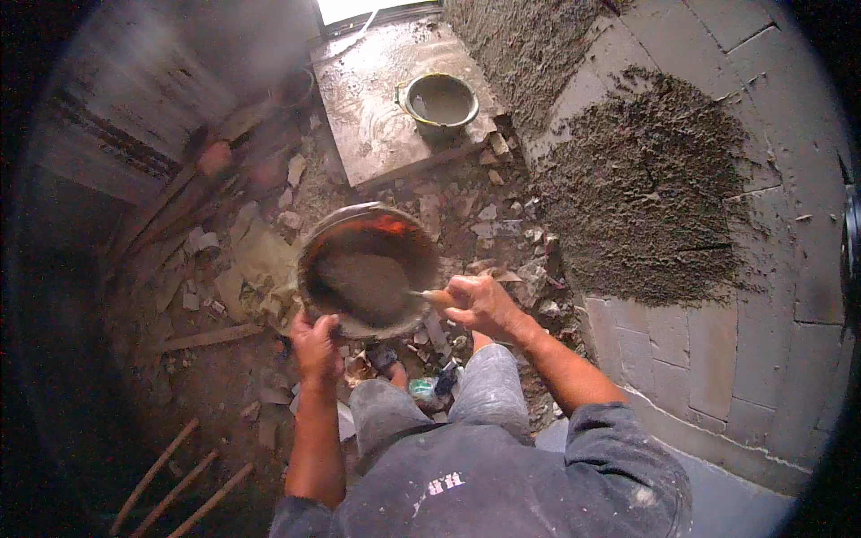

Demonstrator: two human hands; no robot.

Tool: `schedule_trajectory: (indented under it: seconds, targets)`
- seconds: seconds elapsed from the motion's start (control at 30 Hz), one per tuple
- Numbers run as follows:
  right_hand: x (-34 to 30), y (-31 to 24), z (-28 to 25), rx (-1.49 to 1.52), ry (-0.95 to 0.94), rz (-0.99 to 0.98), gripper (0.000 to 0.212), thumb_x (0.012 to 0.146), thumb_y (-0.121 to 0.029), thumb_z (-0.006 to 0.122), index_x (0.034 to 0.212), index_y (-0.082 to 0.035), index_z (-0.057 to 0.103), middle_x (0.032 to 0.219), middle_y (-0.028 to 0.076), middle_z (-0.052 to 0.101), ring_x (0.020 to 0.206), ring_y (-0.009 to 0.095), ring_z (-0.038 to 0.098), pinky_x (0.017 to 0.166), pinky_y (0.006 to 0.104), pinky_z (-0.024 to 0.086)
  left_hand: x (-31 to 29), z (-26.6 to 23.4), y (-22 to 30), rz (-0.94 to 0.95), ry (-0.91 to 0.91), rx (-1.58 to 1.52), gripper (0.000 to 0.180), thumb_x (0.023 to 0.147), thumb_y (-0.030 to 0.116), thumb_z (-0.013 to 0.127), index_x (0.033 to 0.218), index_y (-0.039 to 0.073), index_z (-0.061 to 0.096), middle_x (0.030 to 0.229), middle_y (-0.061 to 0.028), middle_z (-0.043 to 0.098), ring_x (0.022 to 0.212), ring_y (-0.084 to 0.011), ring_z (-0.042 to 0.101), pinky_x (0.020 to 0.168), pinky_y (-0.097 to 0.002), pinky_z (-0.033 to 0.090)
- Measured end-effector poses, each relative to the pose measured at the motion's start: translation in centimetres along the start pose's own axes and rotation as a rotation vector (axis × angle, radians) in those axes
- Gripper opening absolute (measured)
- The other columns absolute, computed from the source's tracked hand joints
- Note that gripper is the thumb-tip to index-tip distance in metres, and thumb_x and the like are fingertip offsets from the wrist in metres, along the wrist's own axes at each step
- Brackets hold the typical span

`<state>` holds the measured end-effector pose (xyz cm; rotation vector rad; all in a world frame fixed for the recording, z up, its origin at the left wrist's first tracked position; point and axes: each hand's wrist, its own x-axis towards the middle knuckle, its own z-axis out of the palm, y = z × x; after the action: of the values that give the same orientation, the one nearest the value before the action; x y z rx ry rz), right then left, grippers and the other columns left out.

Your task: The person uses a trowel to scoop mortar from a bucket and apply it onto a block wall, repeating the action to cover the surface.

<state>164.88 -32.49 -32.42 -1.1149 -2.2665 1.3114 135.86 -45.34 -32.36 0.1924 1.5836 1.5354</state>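
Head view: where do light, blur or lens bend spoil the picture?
Head view, top: the bright patch is blown out white. Head view, middle: the basin looks smeared. Head view, left: dark, hazy higher up. Head view, right: the wall joints curve.

Over the left half of the board (359, 125) and its near left corner a hand could pass freely, while the bucket (441, 132) blocks the way by its right edge. The round tub (307, 269) bars the straight reach from the left grip (317, 345) to the board's near edge; beyond the right grip (480, 307), a gap above low rubble (529, 282) ends at the block wall (668, 350).
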Motion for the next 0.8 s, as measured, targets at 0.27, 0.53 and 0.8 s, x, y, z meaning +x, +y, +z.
schedule_trajectory:
  seconds: [0.27, 0.53, 0.8]
  targets:
    - [4.1, 12.3, -1.7, 0.442, -0.231, 0.084, 0.036, 0.082, -0.03, 0.081, 0.102, -0.002, 0.069, 0.087, 0.008, 0.071, 0.08, 0.017, 0.067, 0.073, 0.0352, 0.053, -0.3, -8.7, -6.7, 0.097, 0.345, 0.222, 0.039, 0.083, 0.01, 0.065, 0.119, 0.002, 0.053, 0.095, -0.0076, 0.062, 0.077, -0.0224, 0.062, 0.069, -0.0416, 0.055]
    - [5.0, 35.3, -30.1, 0.333, 0.548, 0.613, 0.026, 0.086, -0.029, 0.079, 0.09, -0.003, 0.072, 0.073, 0.003, 0.067, 0.059, 0.013, 0.061, 0.053, 0.0314, 0.051, -2.1, -9.4, -11.8, -0.125, 0.519, 0.21, 0.036, 0.079, -0.002, 0.061, 0.114, 0.0, 0.058, 0.101, -0.0084, 0.064, 0.087, -0.0203, 0.062, 0.08, -0.0345, 0.053]
    - [-1.0, 8.9, -30.9, -0.523, 0.22, 0.352, 0.021, 0.079, -0.021, 0.079, 0.085, -0.007, 0.065, 0.076, 0.008, 0.067, 0.065, 0.021, 0.064, 0.059, 0.0385, 0.05, -0.9, 0.5, -12.6, -0.168, 0.272, 0.191, 0.029, 0.077, 0.006, 0.07, 0.103, -0.001, 0.059, 0.088, -0.0095, 0.066, 0.073, -0.0233, 0.063, 0.069, -0.0356, 0.055]
